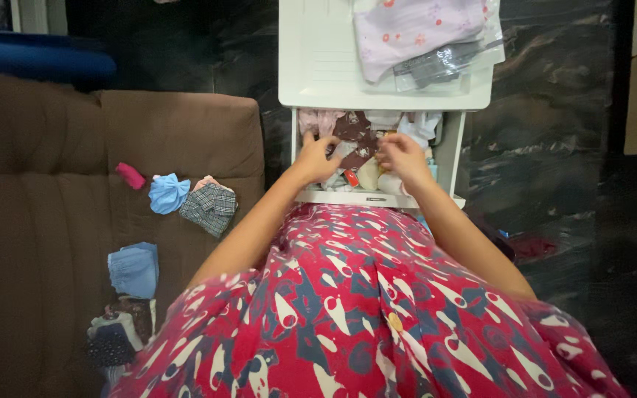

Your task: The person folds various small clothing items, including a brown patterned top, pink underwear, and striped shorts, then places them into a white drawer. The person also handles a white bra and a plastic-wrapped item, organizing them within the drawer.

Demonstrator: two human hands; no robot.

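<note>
Head view: both hands down in the open white drawer [447, 158], left hand [317, 158] and right hand [401, 156] pinching a dark brown cloth [355, 136] between them, lying just ahead, left slightly nearer.

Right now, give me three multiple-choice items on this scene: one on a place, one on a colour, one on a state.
1. Where are both hands?
A. on the sofa
B. in the open drawer
C. on the floor

2. What colour is the small rolled cloth lying alone on the sofa?
A. pink
B. green
C. yellow

3. How does the drawer stand?
A. shut
B. taken out and set on the sofa
C. pulled open, full of small clothes

Key: 1 B, the left hand and right hand rest among the clothes in the drawer. 2 A, the rolled cloth on the sofa is pink. 3 C, it juts out below the white cabinet top, with clothes showing.
</note>
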